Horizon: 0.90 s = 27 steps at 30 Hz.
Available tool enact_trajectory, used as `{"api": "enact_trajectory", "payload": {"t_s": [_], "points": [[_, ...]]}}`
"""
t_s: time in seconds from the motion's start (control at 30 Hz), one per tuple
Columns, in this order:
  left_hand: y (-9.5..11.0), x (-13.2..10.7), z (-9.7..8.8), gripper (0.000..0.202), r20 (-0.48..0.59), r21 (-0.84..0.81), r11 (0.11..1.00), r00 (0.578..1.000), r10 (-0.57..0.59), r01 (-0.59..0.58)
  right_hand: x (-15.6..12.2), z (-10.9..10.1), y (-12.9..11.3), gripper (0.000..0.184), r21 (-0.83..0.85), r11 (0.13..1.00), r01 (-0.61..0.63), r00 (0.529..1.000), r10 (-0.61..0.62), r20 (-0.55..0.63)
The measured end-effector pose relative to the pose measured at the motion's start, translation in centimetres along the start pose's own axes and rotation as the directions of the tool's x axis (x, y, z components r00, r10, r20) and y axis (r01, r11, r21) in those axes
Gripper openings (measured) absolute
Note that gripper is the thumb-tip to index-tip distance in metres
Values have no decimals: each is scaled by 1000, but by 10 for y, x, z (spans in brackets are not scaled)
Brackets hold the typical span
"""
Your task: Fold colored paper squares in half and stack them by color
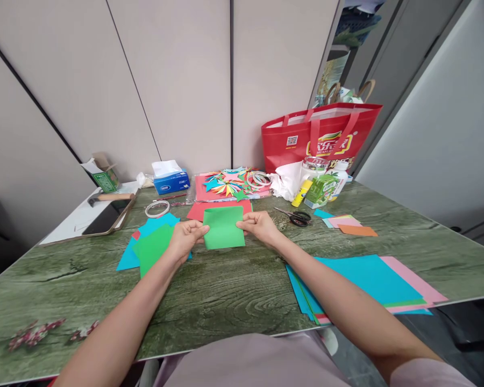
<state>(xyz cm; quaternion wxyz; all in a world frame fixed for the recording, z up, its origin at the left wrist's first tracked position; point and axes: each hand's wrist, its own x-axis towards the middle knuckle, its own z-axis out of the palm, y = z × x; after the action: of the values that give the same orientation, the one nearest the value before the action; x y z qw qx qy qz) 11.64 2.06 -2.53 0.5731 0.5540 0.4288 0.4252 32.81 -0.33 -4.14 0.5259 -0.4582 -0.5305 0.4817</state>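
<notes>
A small green sheet of paper [225,231], slightly curved, is held up above the table between my two hands. My left hand [185,236] pinches its left edge with thumb and fingers. At the right edge, my right hand [260,226] grips it the same way. Behind the held paper lies a red sheet [196,210]. Larger green paper [155,244] and blue paper [128,258] lie beside my left hand, partly covered by my forearm. Scissors [296,216] with black handles rest to the right of my right hand.
A stack of coloured sheets [367,277] lies at the right front, under my right forearm. Farther back are a tape roll [157,208], a tissue box [171,181], paper stars [228,185], a yellow glue stick [302,193] and a red bag [286,145]. A hammer [113,197] and a phone [108,217] lie left.
</notes>
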Motion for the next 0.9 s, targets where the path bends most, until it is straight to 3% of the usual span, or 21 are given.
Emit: {"api": "enact_trajectory", "payload": {"t_s": [0.37,0.67,0.8,0.9], "points": [[6,-1,1,30,78,-17,999,997,-26,28,-2,1,1,36,-41,999,-12,999,14,49],[2,2,2,33,-51,-2,999,997,49,-50,-6,5,-9,39,-85,996,-30,997,36,64],[2,2,1,36,-55,19,995,994,97,-96,-7,6,-11,40,-98,995,-28,998,34,58],[4,1,1,31,-38,11,998,997,60,-59,-8,6,-11,41,-101,994,-26,998,32,56]]}}
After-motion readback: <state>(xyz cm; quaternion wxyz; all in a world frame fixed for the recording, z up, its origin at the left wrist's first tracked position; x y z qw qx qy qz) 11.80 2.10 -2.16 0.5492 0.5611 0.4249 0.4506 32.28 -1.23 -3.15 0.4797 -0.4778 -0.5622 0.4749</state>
